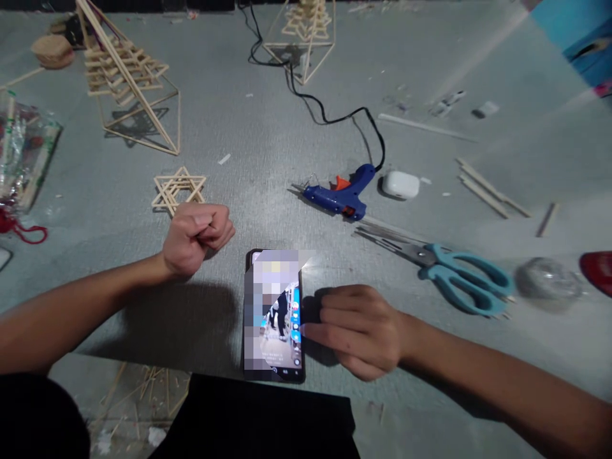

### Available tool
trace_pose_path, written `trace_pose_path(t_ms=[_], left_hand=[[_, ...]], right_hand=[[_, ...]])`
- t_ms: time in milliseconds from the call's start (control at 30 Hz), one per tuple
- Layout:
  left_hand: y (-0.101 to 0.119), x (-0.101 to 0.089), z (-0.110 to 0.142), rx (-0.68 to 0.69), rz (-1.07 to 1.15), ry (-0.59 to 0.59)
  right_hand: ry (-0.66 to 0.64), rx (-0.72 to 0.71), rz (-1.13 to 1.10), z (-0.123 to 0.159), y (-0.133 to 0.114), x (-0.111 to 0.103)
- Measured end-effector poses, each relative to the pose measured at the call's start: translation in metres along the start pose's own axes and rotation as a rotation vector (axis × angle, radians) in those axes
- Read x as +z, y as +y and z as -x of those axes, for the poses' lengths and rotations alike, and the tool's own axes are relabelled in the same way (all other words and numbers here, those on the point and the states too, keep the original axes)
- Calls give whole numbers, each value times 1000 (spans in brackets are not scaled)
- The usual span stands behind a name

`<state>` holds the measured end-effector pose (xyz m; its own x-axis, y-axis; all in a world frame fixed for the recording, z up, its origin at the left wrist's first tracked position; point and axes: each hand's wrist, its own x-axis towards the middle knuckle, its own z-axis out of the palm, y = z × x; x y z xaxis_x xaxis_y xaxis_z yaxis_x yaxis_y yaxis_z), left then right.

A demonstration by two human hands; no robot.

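A black phone point(275, 319) lies flat on the grey floor with its screen lit. My right hand point(361, 331) rests beside its right edge, fingers curled, one fingertip touching the screen's edge. My left hand point(196, 237) hovers left of the phone's top, closed in a loose fist with nothing seen in it. A flat star of wooden sticks point(178, 189) lies just behind the left hand.
A blue glue gun point(340, 194) with black cord, a white earbud case point(400, 185) and teal scissors point(454, 274) lie to the right. Stick pyramids point(129, 83) stand at the back. Loose sticks point(488, 185) are scattered right. A clear bag point(21, 153) sits far left.
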<state>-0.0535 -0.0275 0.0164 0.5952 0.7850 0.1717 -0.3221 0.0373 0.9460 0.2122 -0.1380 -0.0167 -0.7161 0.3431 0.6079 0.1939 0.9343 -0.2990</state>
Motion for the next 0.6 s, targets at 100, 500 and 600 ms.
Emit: trace_pose_path(t_ms=[100, 500, 600], left_hand=[[-1, -2, 0, 8, 15, -30], [-5, 0, -3, 79, 4, -31], [-6, 2, -4, 105, -10, -14]], right_hand=[[6, -5, 2, 0, 0, 0], [1, -4, -3, 1, 0, 1], [5, -5, -3, 1, 0, 1]])
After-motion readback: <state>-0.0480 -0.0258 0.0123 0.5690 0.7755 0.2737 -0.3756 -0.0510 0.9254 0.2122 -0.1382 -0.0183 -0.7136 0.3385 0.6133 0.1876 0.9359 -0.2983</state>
